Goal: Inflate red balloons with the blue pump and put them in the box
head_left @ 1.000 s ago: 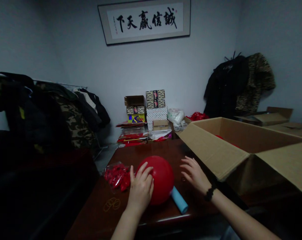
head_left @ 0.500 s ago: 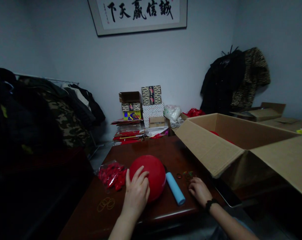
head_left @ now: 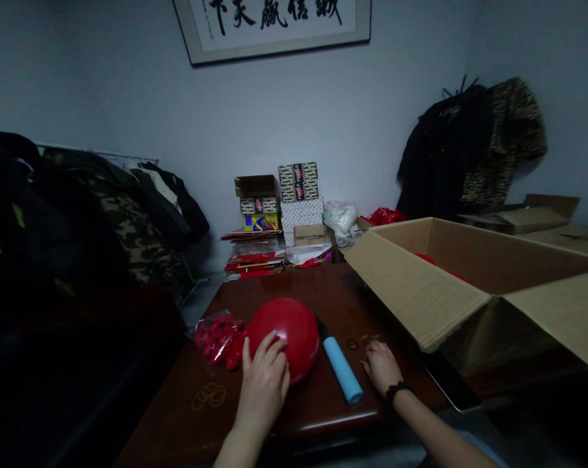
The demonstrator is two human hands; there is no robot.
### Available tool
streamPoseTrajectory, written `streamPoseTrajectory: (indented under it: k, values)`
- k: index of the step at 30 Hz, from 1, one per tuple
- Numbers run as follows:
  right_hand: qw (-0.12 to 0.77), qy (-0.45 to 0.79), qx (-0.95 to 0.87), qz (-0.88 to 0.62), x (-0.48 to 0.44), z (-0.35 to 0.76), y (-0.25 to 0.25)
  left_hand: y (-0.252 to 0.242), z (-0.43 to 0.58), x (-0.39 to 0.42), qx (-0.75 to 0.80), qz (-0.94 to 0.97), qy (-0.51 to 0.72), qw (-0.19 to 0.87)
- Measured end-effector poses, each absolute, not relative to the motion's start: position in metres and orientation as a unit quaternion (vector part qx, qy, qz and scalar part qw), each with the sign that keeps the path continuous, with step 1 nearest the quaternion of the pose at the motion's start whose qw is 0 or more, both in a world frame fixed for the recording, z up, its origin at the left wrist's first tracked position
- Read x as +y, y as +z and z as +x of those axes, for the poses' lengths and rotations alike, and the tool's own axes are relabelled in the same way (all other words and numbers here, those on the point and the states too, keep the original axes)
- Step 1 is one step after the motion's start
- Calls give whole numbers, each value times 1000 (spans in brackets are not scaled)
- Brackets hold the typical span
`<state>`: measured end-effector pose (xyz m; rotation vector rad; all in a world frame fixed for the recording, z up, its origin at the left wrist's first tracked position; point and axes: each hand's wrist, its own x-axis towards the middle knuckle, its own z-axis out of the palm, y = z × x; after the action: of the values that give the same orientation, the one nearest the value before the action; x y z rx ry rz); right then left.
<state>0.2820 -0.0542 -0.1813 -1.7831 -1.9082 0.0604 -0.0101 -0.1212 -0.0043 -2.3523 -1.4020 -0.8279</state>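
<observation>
An inflated red balloon (head_left: 288, 328) rests on the dark wooden table (head_left: 274, 292). My left hand (head_left: 262, 383) presses on its near side, fingers wrapped against it. A light blue hand pump (head_left: 341, 367) lies just right of the balloon. My right hand (head_left: 381, 367), with a dark band on the wrist, rests curled on the table right of the pump, fingertips by several small rubber bands (head_left: 364, 340). Whether it holds one I cannot make out.
A clear bag of red uninflated balloons (head_left: 218, 338) lies left of the balloon, and yellow rubber bands (head_left: 208, 393) lie nearer. A large open cardboard box (head_left: 469, 286) fills the right. Stacked boxes and red packets (head_left: 279, 221) stand at the far edge. Coats hang left and right.
My right hand came down from beside the balloon to the table by the small rubber bands and curled. The left hand stays on the balloon. The view shifted slightly.
</observation>
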Motion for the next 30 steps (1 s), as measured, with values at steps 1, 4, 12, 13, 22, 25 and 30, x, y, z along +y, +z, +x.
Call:
streamPoseTrajectory:
  k: [1,4,12,13,22,25,30]
  values:
    - [269,26,-702,-659,-54,283,-181,-4,-11,-121,-487,-813,-287,138]
    - [296,39,-690,-660,-53,284,-179,-7,-12,-121,-485,-816,-287,127]
    - [393,78,-684,-610,-53,257,-124,-11,-9,-119,-461,-827,-297,127]
    - [409,81,-694,-587,-55,248,-107,-10,-8,-118,-459,-826,-298,132]
    - [482,123,-807,-319,-68,155,26,30,-7,-113,-497,-771,-355,182]
    - [491,103,-792,-346,-42,141,22,37,-16,-100,-526,-749,-354,192]
    - [515,83,-731,-440,0,155,5,41,-40,-65,-562,-712,-363,212]
